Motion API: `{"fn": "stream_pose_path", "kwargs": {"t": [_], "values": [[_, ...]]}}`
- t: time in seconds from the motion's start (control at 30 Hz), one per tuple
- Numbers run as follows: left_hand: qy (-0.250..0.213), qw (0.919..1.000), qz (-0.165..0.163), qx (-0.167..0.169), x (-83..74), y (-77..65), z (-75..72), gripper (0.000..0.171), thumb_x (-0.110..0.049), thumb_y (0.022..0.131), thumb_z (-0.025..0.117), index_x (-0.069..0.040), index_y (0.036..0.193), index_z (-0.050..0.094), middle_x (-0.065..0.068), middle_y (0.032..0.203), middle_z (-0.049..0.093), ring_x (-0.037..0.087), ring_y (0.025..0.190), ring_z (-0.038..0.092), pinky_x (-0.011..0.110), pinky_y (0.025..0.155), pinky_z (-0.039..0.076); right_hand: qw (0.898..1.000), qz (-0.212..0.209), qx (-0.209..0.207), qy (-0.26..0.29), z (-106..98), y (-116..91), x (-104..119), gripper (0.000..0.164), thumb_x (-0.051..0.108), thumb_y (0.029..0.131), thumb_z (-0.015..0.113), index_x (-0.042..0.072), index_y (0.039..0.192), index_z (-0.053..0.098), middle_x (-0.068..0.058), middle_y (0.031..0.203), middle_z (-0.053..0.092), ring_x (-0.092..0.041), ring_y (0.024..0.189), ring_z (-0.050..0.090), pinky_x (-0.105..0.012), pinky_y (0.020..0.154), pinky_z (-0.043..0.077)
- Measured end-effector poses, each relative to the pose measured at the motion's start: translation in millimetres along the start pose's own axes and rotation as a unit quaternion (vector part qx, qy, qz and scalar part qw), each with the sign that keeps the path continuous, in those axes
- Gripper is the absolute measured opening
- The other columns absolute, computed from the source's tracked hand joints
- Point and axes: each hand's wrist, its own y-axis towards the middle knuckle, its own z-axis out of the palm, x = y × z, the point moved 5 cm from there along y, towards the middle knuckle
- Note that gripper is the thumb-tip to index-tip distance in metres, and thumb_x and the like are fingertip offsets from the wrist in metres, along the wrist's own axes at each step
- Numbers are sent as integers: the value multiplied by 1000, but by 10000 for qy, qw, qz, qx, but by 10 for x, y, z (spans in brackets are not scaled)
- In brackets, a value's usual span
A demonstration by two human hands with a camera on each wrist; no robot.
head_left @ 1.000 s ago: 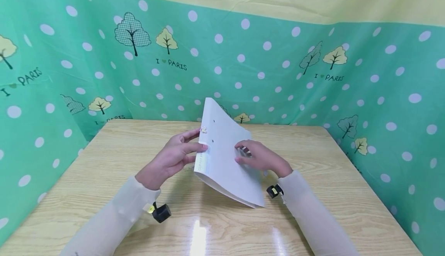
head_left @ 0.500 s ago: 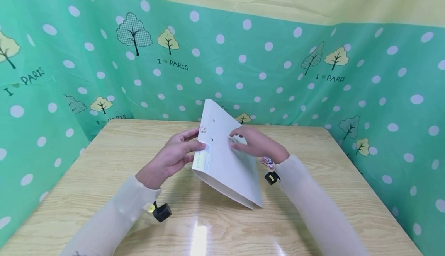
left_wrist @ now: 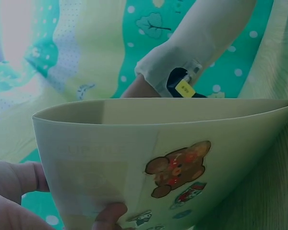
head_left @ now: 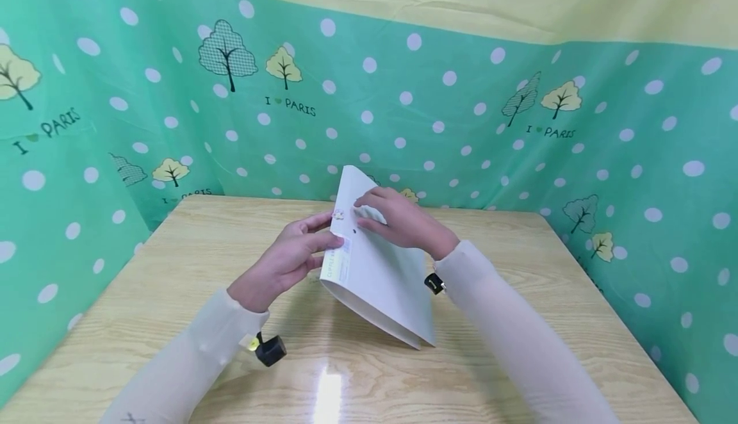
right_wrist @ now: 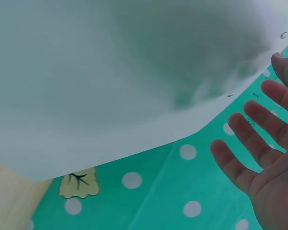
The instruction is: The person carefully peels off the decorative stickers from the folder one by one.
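A white file folder [head_left: 386,277] leans on the table with its spine raised toward the left. My left hand [head_left: 294,248] grips that spine, thumb on the front cover and fingers round the far side. In the left wrist view a brown bear sticker [left_wrist: 180,167] and smaller stickers show on the folder's other cover. My right hand [head_left: 400,216] is over the front cover near the spine, its fingertips close to the small metal rivets. The right wrist view shows these loosely spread fingers [right_wrist: 264,122] beside one rivet [right_wrist: 231,95], holding nothing.
The wood-grain table [head_left: 242,360] reaches back to a green dotted curtain [head_left: 323,116] with printed trees. The curtain also encloses both sides. A black wrist camera [head_left: 271,350] hangs at the left cuff, and another camera [head_left: 434,283] at the right cuff.
My right hand has moved up and left along the cover, from its middle to the rivets near the spine. My left hand keeps its grip and the folder has barely shifted.
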Motion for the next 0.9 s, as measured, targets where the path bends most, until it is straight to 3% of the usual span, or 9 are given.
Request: {"fn": "stream_pose_path", "kwargs": {"t": [0.4,0.77,0.9], "values": [[13,10000,-87,-44,10,8,4,70,0,94,66,-9,158,38,10,154,43,28,129,54,36,93,57,9953,-792,-290,-472,-69,128,232,29,27,100,69,13,125,73,-6,125,67,-24,115,61,-37,98,52],[49,9999,-116,-76,13,-2,3,71,-1,94,66,-9,158,38,9,155,45,28,129,53,36,93,56,9841,-1439,-714,-760,-85,148,362,15,16,96,74,16,110,80,-8,120,71,-27,109,63,-38,93,52],[53,9999,-101,-46,18,1,0,73,-1,93,67,-8,159,36,10,157,43,29,130,52,36,93,56,9821,-1472,-709,-937,-91,161,415,13,16,96,74,17,106,81,-6,118,71,-25,109,63,-38,92,52]]}}
